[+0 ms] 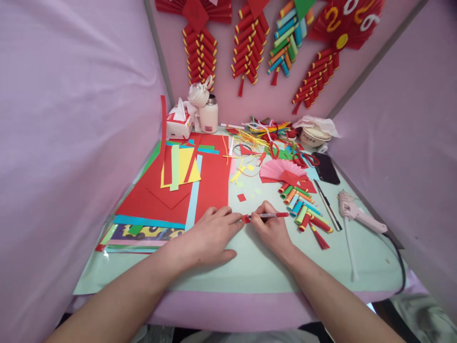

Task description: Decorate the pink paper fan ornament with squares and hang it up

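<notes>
My right hand [270, 229] is closed around a pen [267, 215] with a red end that points to the right. Its writing end is down by a small red paper piece [245, 218] on the table. My left hand [216, 236] lies flat, thumb apart, with its fingertips at the left edge of that piece. Right of my right hand lies a pink paper fan [282, 167] with a string of colourful paper rolls [300, 202] and a red tassel [320, 239]. A small red paper square [242, 197] lies just beyond my hands.
Red paper sheets [214, 181] and coloured strips cover the left side. At the right are a glue gun [360, 214], a black phone [325, 167] and red-handled scissors [306, 158]. A tissue box [179, 122], white bottle [209, 116] and bowl [313, 137] stand behind.
</notes>
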`<move>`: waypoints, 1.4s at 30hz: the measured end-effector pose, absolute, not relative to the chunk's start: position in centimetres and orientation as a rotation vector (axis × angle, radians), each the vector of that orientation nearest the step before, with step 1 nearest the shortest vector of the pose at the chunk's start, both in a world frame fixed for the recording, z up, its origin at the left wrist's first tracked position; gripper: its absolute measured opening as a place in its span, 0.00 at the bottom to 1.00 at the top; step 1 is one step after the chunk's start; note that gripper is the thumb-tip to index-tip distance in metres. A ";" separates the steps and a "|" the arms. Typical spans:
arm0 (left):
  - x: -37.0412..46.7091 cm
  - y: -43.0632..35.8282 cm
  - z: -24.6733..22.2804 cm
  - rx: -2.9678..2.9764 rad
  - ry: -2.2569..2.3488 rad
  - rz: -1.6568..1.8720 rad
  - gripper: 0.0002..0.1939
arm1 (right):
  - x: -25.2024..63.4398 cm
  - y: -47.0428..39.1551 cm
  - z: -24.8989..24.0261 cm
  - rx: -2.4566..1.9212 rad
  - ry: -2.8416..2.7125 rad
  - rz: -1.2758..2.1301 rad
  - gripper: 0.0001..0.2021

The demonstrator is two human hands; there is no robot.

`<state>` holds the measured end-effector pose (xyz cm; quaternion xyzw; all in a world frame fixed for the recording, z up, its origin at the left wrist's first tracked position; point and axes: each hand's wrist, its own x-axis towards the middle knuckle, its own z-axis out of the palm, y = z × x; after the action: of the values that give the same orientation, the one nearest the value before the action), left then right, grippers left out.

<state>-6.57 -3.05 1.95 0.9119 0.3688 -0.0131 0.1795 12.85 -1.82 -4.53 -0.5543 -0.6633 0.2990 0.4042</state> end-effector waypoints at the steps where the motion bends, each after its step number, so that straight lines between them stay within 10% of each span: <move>1: -6.6 -3.1 2.0 2.577 1.041 -0.033 0.29 | 12.9 -1.8 -4.6 -1.398 -1.674 0.756 0.10; 15: -6.7 -3.0 1.8 2.510 1.055 -0.005 0.29 | 16.0 -2.3 -1.5 -1.014 -1.901 0.222 0.12; 27: -6.6 -2.9 2.0 2.396 1.156 -0.081 0.34 | 35.4 9.3 0.5 -1.691 -2.463 -0.317 0.17; 42: -7.0 -2.4 1.3 2.284 1.172 -0.167 0.40 | 37.5 15.9 -1.2 -1.626 -2.856 -0.466 0.16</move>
<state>-7.00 -2.39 1.32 0.8522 0.4374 -0.0625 0.2804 37.47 15.88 -1.21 -0.4879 -0.8571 -0.1399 -0.0888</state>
